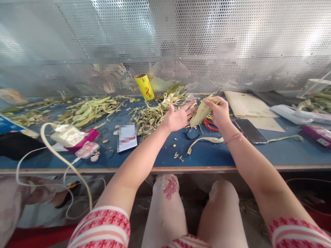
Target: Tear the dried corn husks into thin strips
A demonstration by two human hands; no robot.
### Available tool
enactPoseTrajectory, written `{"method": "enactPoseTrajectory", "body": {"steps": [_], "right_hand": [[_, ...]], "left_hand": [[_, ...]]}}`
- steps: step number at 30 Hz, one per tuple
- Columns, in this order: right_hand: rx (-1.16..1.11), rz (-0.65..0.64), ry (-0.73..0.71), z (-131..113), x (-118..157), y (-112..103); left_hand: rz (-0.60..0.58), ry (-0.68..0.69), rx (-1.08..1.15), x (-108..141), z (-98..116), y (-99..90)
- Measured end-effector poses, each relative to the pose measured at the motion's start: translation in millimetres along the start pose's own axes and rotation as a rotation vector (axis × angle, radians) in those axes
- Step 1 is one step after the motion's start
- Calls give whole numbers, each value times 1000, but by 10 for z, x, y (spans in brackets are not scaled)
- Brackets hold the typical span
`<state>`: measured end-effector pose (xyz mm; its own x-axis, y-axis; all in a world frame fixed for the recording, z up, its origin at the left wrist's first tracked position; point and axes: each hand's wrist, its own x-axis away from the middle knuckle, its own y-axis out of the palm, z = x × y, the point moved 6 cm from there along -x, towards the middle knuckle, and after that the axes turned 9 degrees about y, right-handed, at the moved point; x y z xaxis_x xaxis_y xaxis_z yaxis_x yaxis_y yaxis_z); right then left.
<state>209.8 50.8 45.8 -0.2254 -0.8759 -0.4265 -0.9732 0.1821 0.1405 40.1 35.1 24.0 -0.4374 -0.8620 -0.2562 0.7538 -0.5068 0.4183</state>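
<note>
Over the middle of the blue table, my right hand pinches a pale green dried leaf, like a husk, between thumb and fingers. My left hand is just left of it, palm up with fingers spread, the fingertips close to the leaf's edge; whether they touch it I cannot tell. Behind and below the left hand lies a heap of dried, shredded plant pieces. A curled pale strip rests on the table under my right wrist. Red cord shows partly behind the leaf.
A yellow tube stands tilted by the perforated metal panel. Right of my hands lie a dark phone and beige card sheets. Further left are another leaf heap, a phone-like device and a pink item with white cables.
</note>
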Motion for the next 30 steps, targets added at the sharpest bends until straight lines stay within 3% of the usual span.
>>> {"method": "enactPoseTrajectory", "body": {"steps": [5, 12, 20, 27, 30], "right_hand": [[-63, -35, 15, -17, 10, 6], [-67, -49, 27, -7, 18, -9], [-170, -32, 73, 36, 9, -33], [-306, -82, 148, 105, 23, 46], [-336, -175, 273, 234, 41, 81]], "left_hand": [[-81, -59, -14, 64, 1, 67], [-8, 53, -125, 59, 80, 1], [-58, 26, -62, 61, 86, 42], [-343, -52, 81, 93, 56, 147], [-345, -63, 124, -19, -45, 50]]}}
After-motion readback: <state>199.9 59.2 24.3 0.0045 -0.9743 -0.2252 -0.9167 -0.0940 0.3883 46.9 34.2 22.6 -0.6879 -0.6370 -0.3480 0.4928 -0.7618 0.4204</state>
